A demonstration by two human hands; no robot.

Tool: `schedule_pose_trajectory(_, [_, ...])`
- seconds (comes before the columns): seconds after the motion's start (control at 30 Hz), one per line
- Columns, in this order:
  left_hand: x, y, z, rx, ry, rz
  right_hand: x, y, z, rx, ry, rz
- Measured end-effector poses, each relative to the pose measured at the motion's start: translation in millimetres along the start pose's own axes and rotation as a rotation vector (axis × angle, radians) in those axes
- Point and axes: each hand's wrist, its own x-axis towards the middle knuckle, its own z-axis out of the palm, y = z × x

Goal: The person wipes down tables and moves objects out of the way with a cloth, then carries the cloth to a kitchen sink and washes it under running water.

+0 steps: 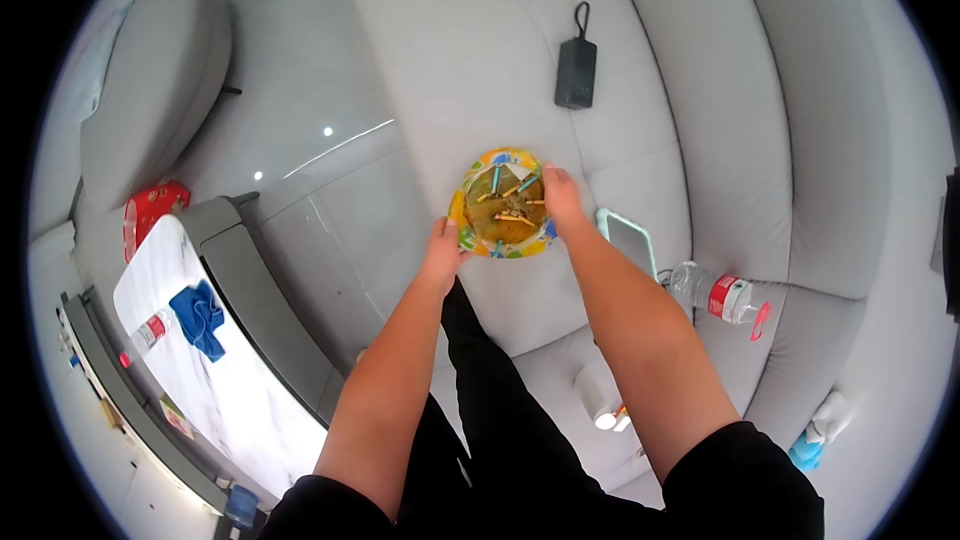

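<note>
Held out in front of me is a round ashtray [507, 202] with a bright yellow, blue and green patterned rim. Its inside is brownish, and several cigarette butts [516, 218] with blue or orange ends lie in it. My left hand [444, 248] grips the rim at the lower left. On the right side, my right hand [562, 198] has its fingers closed on the opposite rim. The fingers under the ashtray are hidden. Beneath it is the light grey sofa seat [430, 60]; I cannot tell whether the two touch.
A black power bank [576, 70] with a loop lies on the sofa. Right of my arm are a phone [628, 240] and a large clear plastic bottle [715, 292]. A marble-topped table [255, 395] at left bears a blue cloth [198, 318] and a small bottle [150, 332].
</note>
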Motion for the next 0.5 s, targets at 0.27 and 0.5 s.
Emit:
schedule_pose_trajectory(0.27, [-91.8,-9.6,-116.5,-0.246,0.174,0.113,-94.4,-80.3,113.9,-0.191,-0.216,-0.234])
schedule_pose_trajectory(0.5, [-163.5,-70.1,-288.5,-0.028,0.746,0.231,-225.4,-104.0,284.6,-0.415,-0.57,-0.194])
